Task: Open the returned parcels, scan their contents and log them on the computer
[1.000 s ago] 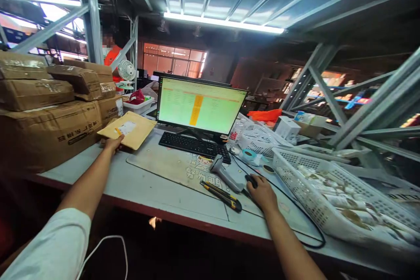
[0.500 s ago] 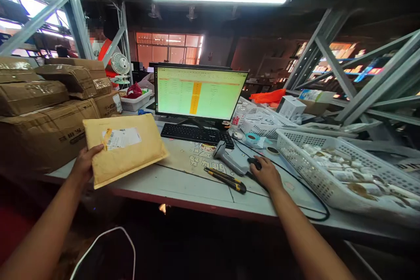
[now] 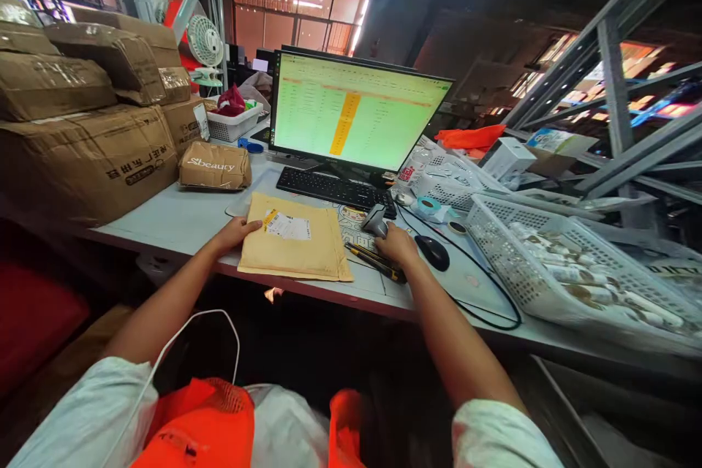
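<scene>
On the tabletop [image 3: 186, 223]: mailer [image 3: 293, 248], flat before the keyboard [image 3: 334, 190]
Left hand [image 3: 233, 234]: fingers resting on mailer's edge, grip loose
Right hand [image 3: 398, 245]: grip closed around scanner [image 3: 376, 219], beside mouse [image 3: 433, 252]

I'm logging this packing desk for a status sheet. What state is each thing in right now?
padded envelope: flat on the desk, label up
left hand: resting on the envelope's edge
right hand: on the scanner
barcode scanner: lying on the desk, under the hand
mouse: untouched
monitor: on, showing a spreadsheet
white basket: full of small items
cardboard boxes: taped shut, stacked
</scene>
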`<move>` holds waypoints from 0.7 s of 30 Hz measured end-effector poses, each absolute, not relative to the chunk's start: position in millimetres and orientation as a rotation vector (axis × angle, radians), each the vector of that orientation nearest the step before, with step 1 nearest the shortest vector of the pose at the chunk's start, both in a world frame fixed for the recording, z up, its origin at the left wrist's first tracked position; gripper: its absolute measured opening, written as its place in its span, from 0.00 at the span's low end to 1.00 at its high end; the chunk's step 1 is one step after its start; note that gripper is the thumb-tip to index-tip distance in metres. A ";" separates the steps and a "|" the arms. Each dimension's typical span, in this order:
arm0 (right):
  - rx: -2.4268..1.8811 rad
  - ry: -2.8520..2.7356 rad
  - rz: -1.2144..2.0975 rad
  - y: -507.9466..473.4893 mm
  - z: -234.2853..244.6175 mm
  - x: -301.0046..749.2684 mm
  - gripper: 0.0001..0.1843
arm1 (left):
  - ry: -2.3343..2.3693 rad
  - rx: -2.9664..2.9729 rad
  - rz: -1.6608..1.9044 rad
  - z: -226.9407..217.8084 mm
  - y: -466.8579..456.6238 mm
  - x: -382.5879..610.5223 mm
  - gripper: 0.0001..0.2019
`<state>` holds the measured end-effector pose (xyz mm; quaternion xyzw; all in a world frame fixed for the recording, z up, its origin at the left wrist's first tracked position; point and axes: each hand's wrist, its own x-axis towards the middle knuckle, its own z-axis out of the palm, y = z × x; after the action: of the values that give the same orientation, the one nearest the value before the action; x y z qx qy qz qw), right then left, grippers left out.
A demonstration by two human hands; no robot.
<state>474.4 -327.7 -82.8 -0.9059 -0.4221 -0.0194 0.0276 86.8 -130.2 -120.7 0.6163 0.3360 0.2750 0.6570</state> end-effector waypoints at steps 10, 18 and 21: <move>-2.285 -1.467 0.647 -329.7 37.4 425.7 0.20 | 0.709 1.442 0.630 -124.8 -129.2 83.0 0.40; -1.852 -1.680 1.020 -313.9 57.8 375.1 0.23 | 0.685 1.437 0.638 -125.7 -130.9 82.4 0.36; -1.911 -1.664 0.822 -305.2 29.9 398.4 0.20 | 0.651 1.450 0.643 -124.1 -133.1 83.1 0.35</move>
<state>398.4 -305.2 29.9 -0.6969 -0.6070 0.2999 0.2364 83.1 -133.1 -124.1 0.6394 0.2870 0.2834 0.6546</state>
